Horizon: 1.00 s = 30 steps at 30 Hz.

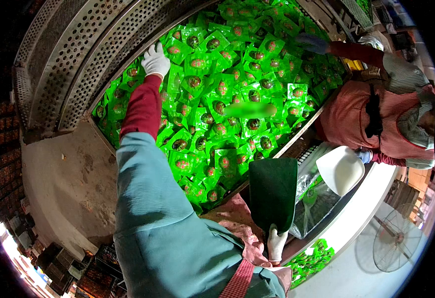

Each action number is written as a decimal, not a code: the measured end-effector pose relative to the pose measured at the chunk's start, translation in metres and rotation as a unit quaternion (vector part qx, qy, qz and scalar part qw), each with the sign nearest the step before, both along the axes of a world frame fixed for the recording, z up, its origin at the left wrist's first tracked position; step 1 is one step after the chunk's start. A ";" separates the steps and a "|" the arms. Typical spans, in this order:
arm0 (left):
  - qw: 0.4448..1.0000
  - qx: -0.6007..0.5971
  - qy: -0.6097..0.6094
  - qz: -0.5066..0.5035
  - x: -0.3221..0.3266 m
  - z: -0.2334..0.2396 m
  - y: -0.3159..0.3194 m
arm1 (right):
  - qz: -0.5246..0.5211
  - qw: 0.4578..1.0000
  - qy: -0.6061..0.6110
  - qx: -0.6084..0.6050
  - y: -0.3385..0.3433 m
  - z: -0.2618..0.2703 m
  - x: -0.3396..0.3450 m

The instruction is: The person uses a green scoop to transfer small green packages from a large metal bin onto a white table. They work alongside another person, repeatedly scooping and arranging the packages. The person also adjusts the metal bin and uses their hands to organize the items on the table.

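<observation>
My left hand (156, 61), in a white glove, reaches to the far left edge of a large tray (295, 139) heaped with green sealed packets (197, 63). Its fingers are apart and rest on or just over the packets at that edge; I see nothing held in it. The packets show round dark brown items and red printing. Low in the picture, my right hand (276, 244), also white-gloved, is closed round the handle end of a dark green scoop (273, 192). The scoop's broad blade points up towards the tray's near edge.
Perforated metal panels (79, 48) border the tray at left. On the right, a co-worker (370, 111) reaches over the packets and holds a white scoop (340, 169) above a clear plastic bag (314, 201). More packets (310, 260) and a fan (398, 236) are lower right.
</observation>
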<state>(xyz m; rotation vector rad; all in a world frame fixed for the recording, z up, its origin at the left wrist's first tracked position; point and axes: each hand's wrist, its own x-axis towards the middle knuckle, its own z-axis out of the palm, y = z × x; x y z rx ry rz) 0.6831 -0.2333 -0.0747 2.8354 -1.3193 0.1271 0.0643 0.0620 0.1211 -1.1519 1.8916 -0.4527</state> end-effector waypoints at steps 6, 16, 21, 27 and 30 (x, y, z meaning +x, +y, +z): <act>0.990 -0.034 -0.004 -0.139 -0.044 0.036 -0.036 | -0.062 0.997 -0.054 0.000 -0.003 0.009 0.007; 0.985 -0.020 -0.021 -0.171 -0.050 -0.002 -0.109 | -0.052 0.998 -0.043 0.001 0.005 -0.002 0.004; 0.972 -0.163 -0.089 -0.142 -0.045 0.004 -0.125 | -0.029 0.999 -0.026 0.035 -0.001 0.003 0.003; 0.988 -0.037 -0.048 -0.141 -0.050 -0.004 -0.131 | -0.007 0.999 -0.009 0.047 0.000 0.000 0.004; 0.974 -0.030 -0.104 -0.198 -0.052 -0.022 -0.124 | -0.061 0.995 -0.045 0.064 0.000 0.001 0.008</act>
